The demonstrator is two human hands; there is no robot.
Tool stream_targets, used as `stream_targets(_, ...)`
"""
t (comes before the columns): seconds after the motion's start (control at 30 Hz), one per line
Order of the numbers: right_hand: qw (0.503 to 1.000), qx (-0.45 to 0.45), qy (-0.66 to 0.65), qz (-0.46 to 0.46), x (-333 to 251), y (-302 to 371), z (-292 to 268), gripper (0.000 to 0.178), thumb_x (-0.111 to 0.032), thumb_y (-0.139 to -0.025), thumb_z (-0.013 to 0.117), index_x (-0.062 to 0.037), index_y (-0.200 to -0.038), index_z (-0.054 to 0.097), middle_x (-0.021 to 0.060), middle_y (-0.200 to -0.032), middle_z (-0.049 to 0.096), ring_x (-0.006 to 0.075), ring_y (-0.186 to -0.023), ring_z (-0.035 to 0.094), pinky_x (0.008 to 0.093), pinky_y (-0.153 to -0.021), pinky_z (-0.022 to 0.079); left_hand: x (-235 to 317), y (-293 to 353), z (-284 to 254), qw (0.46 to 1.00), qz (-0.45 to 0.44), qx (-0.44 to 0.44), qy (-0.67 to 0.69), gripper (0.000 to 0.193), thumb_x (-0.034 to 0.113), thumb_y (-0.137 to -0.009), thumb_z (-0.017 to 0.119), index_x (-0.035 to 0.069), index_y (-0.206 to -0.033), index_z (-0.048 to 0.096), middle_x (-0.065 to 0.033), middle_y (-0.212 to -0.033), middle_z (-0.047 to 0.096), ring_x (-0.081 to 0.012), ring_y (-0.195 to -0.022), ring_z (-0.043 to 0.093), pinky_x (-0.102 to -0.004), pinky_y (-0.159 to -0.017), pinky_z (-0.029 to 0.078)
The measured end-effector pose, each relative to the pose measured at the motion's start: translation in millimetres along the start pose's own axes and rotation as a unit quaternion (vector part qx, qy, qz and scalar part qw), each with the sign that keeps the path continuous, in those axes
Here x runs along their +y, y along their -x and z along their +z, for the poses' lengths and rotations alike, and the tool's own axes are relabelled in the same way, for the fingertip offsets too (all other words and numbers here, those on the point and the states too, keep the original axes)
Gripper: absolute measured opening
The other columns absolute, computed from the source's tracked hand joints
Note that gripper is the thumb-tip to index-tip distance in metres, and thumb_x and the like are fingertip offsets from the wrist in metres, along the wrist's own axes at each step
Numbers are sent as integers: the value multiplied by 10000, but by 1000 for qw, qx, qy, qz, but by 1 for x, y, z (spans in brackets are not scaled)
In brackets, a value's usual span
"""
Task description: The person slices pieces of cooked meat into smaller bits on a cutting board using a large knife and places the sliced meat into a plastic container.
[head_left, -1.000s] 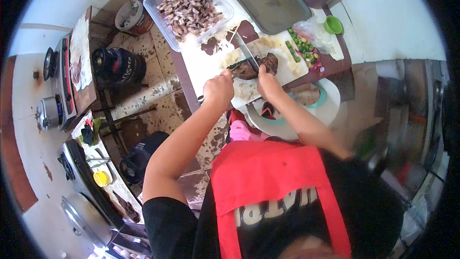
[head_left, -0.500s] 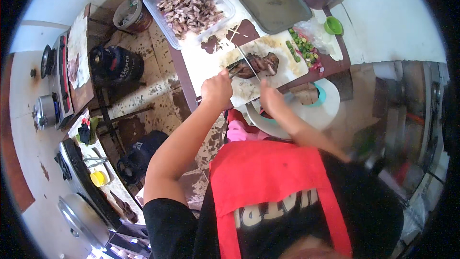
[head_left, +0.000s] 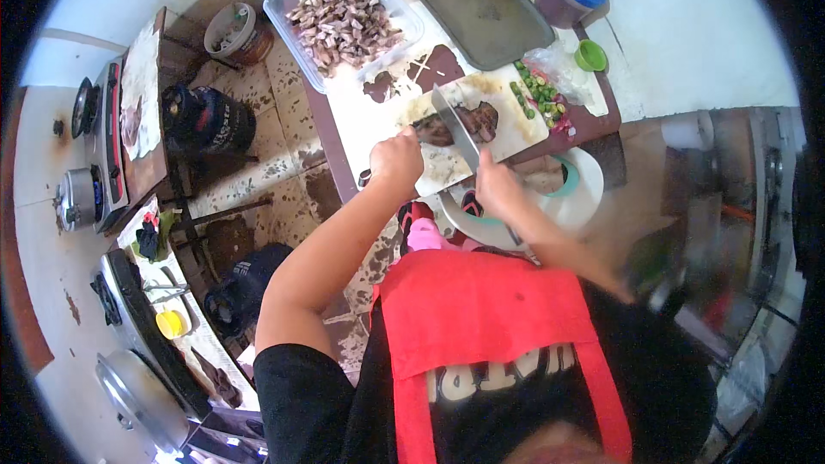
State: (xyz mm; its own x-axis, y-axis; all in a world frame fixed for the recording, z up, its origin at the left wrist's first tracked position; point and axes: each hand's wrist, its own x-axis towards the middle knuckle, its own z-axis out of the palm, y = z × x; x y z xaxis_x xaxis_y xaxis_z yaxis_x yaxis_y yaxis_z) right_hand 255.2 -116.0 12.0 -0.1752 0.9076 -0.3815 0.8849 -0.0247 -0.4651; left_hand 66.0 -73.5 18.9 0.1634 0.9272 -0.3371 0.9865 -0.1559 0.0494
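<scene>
Silver, one knife point(head_left: 456, 128) gripped by right fingers point(head_left: 491, 179) shows broader than earlier; left fingers point(head_left: 402, 145) clutch one utensil point(head_left: 365, 178), meat point(head_left: 436, 131) beyond.

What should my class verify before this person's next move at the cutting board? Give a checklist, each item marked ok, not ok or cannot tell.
1. Knife held firmly: ok; the right hand is closed around its handle.
2. Left hand away from the blade: ok; it is left of the blade, closed on a utensil.
3. Meat on the cutting board: ok; the blade crosses over it.
4. Board free of other food: not ok; green slices lie at its right end.
5. Board secured against slipping: cannot tell; its underside is hidden.
6. Plastic tub uncovered: ok; chopped pieces show inside.
</scene>
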Motion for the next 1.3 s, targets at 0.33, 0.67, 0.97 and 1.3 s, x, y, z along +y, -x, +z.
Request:
stream_targets(0.33, 1000, 9, -3, -16, -5, -51, 25, 265, -16, -777, 416, 52, -1025, 352, 301, -734, 575, 445, -730, 584, 524, -646, 458, 2, -5, 2, 999, 20, -14, -39, 229, 154, -819, 464, -6, -981, 492, -93, -782, 659, -198, -689, 662, -306, -561, 521)
stream_targets(0.67, 999, 47, -24, 13, 10, -91, 36, 241, -95, -843, 383, 33, -1045, 349, 324, -769, 569, 458, -758, 576, 537, -656, 447, -2, -1, -6, 1000, 15, -23, -4, 208, 207, -865, 440, 28, -955, 497, -112, -774, 658, -235, -713, 664, -325, -587, 528)
stream_targets(0.97, 998, 32, -53, -12, -25, -22, 1, 215, -91, -834, 420, 27, -994, 340, 310, -701, 551, 479, -702, 549, 550, -661, 418, -16, 9, -15, 992, -40, -34, 117, 305, 307, -866, 469, 12, -943, 488, -198, -762, 634, -366, -747, 634, -436, -693, 501)
stream_targets(1.3, 995, 38, -76, -51, -4, -27, -6, 199, -116, -859, 425, 20, -969, 331, 311, -682, 549, 479, -685, 551, 546, -639, 425, -25, 4, -25, 998, 19, -54, 22, 322, 334, -861, 483, 23, -938, 512, -160, -757, 642, -324, -718, 642, -406, -630, 507)
